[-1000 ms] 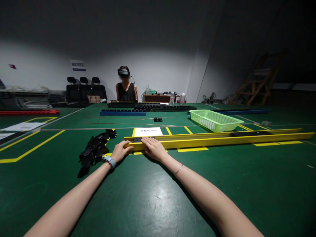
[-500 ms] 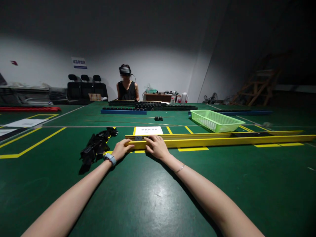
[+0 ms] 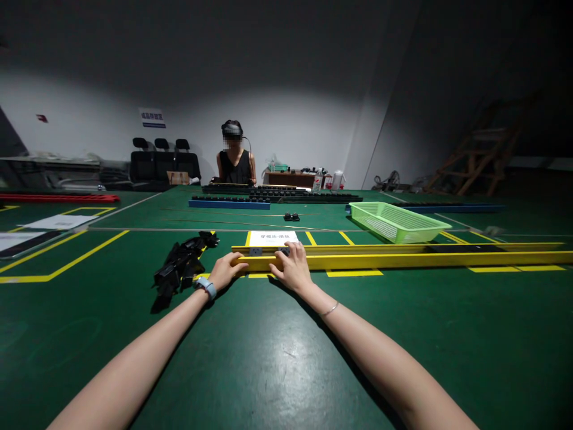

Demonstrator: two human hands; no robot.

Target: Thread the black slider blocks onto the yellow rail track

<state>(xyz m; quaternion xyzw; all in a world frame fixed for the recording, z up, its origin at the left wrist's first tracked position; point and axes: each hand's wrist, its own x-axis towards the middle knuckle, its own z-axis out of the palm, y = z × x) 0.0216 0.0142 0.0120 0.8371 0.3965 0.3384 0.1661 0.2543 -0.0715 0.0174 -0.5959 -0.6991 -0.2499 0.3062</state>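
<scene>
The left hand grips the near left end of the yellow channel rail, thumb and fingers closed about its front wall. The right hand sits a little further along, its fingers arched over that wall and reaching into the channel, the thumb low against the front. A small dark piece shows beneath its fingers, but I cannot tell whether they pinch it or merely touch it.

Over the last second the right hand has slid rightward, off the grey block. The block keeps its place inside the rail near the left end and is now uncovered between the two hands. The left hand's hold is unchanged, so the rail appears steadied while the right hand works inside it.

The rail lies lengthwise across the green surface, in front of a printed paper label. A heap of black plastic parts lies just beside the left hand, and a light green basket stands behind the rail, to the right.
</scene>
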